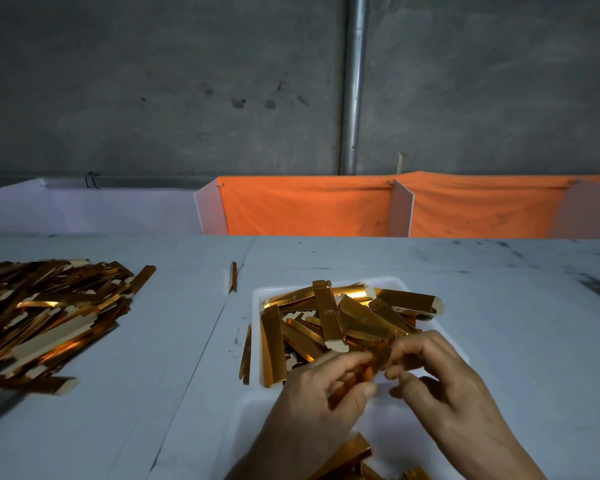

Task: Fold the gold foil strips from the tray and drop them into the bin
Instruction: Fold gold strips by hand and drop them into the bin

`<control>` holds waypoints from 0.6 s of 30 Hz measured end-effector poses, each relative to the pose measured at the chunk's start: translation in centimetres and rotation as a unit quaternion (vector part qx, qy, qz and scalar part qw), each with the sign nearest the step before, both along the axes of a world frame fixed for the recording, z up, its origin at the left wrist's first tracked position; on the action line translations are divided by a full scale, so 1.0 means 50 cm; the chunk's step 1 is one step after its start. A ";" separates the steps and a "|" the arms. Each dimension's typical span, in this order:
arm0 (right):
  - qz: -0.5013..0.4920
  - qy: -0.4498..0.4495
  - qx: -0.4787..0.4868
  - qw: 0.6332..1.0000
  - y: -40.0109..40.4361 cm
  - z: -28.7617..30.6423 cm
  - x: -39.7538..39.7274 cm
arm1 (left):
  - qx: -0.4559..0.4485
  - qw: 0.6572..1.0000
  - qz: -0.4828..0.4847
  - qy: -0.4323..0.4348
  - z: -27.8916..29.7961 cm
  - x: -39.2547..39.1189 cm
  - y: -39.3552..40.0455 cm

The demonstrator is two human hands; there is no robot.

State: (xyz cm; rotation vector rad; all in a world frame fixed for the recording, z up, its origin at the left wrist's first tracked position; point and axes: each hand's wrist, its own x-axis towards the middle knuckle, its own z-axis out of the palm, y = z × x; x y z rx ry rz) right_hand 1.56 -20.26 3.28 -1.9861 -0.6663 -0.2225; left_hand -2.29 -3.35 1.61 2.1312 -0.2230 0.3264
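Note:
A white tray (257, 299) on the table holds several flat gold foil strips (329, 317). Over the tray's near edge both hands hold one gold strip (378, 358) between them. My left hand (312, 400) pinches its left part with thumb and fingers, and my right hand (440, 372) pinches its right end. In front of the tray, a white bin (246, 407) sits under my wrists, with a few gold pieces (347, 455) lying in its bottom.
A large heap of gold strips (49, 313) lies on the left of the table. Single strips (233, 276) lie beside the tray (246, 355). Orange cloth bins (309, 206) with white dividers stand behind the table, against a concrete wall.

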 end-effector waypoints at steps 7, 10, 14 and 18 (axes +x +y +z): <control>0.108 0.326 0.030 0.939 -0.035 0.019 0.013 | 0.092 0.992 -0.087 -0.009 0.000 -0.001 0.001; 0.177 0.409 0.003 0.895 -0.035 0.024 0.015 | 0.081 0.993 -0.088 0.005 -0.003 0.002 0.007; 0.165 0.423 0.040 0.890 -0.025 0.013 0.016 | 0.060 0.994 -0.084 0.031 -0.010 0.004 0.010; 0.128 0.392 0.069 0.908 -0.023 -0.001 0.020 | -0.034 0.985 -0.116 0.126 -0.012 0.004 0.009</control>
